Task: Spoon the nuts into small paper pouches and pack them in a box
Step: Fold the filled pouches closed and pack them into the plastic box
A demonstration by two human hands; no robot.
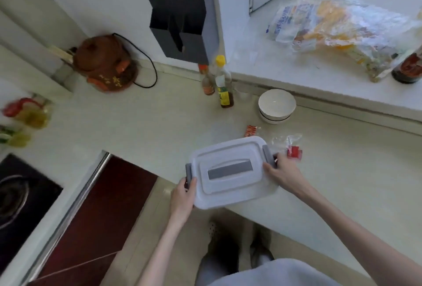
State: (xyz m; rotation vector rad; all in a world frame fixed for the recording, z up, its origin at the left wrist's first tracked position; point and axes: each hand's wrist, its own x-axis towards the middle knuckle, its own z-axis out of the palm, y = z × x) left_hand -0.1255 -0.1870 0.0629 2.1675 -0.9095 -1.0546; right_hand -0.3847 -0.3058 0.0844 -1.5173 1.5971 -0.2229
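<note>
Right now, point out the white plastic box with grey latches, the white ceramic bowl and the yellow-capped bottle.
White plastic box with grey latches [230, 185]: head view, on its lid.
White ceramic bowl [277, 104]: head view, inner wall.
Yellow-capped bottle [222, 82]: head view, on its label.

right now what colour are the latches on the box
Grey latches on a white box; head view.

Box [230, 174]: translucent white, grey clasps and grey handle strip. Bowl [277, 105] at 12 o'clock of box: cream-white, dark band near foot. Bottle [222, 82] at 11 o'clock: yellow cap, amber contents. Pot [104, 63] at 10 o'clock: brown, orange-yellow markings.
</note>
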